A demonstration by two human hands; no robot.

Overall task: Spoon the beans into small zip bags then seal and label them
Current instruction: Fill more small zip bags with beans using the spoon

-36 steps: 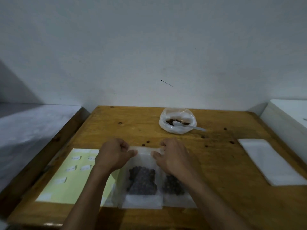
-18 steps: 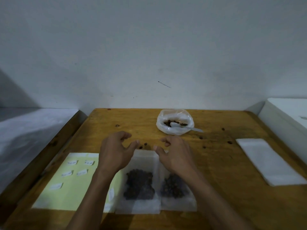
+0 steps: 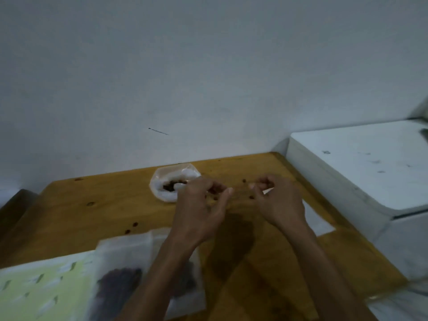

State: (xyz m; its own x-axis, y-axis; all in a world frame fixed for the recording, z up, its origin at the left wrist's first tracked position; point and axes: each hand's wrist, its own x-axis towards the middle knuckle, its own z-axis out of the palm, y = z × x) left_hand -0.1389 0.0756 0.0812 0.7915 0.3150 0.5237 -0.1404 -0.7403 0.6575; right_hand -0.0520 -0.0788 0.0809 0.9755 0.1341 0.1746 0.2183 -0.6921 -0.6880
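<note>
Nearest me, behind my left wrist, two filled zip bags (image 3: 126, 272) lie flat, dark beans showing through. Both hands hover over the surface (image 3: 97, 214), left hand (image 3: 199, 205) and right hand (image 3: 276, 200) loosely curled, apparently empty. The empty-bag stack (image 3: 319, 218) lies just beyond the right hand; the bean bag (image 3: 172, 181) past the left.
</note>
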